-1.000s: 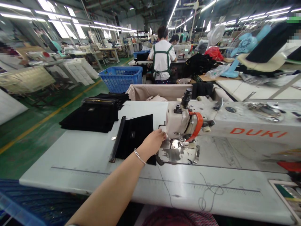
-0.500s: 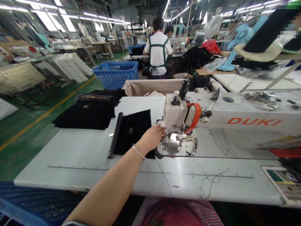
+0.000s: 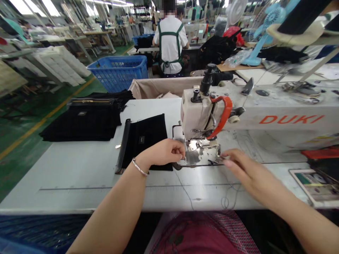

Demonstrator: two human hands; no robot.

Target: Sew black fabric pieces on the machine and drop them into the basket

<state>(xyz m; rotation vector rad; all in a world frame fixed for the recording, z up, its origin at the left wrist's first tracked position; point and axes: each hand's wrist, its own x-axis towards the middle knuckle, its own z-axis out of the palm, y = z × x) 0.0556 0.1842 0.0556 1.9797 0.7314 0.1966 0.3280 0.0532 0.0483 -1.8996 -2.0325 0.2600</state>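
A white sewing machine (image 3: 201, 113) with an orange guard stands on the white table (image 3: 79, 176). My left hand (image 3: 164, 152) rests beside its metal needle plate (image 3: 198, 157), fingers curled in a pinch on something I cannot make out, likely thread. It lies over the near edge of a black fabric piece (image 3: 144, 137) with a zipper strip along its left side. My right hand (image 3: 243, 171) reaches in from the right, fingertips pinched at the plate's right edge; it is motion-blurred. Loose thread (image 3: 227, 201) trails on the table near it.
A stack of black fabric pieces (image 3: 84, 120) lies at the table's far left. Behind stand a beige cloth bin (image 3: 159, 86) and a blue plastic basket (image 3: 119, 72). A person in a white shirt and green apron (image 3: 171, 42) works farther back. A tray (image 3: 315, 187) sits at the right edge.
My right hand has come into view and reached the needle plate. My left hand drew back slightly from the presser foot and curled. The camera tilted downward.
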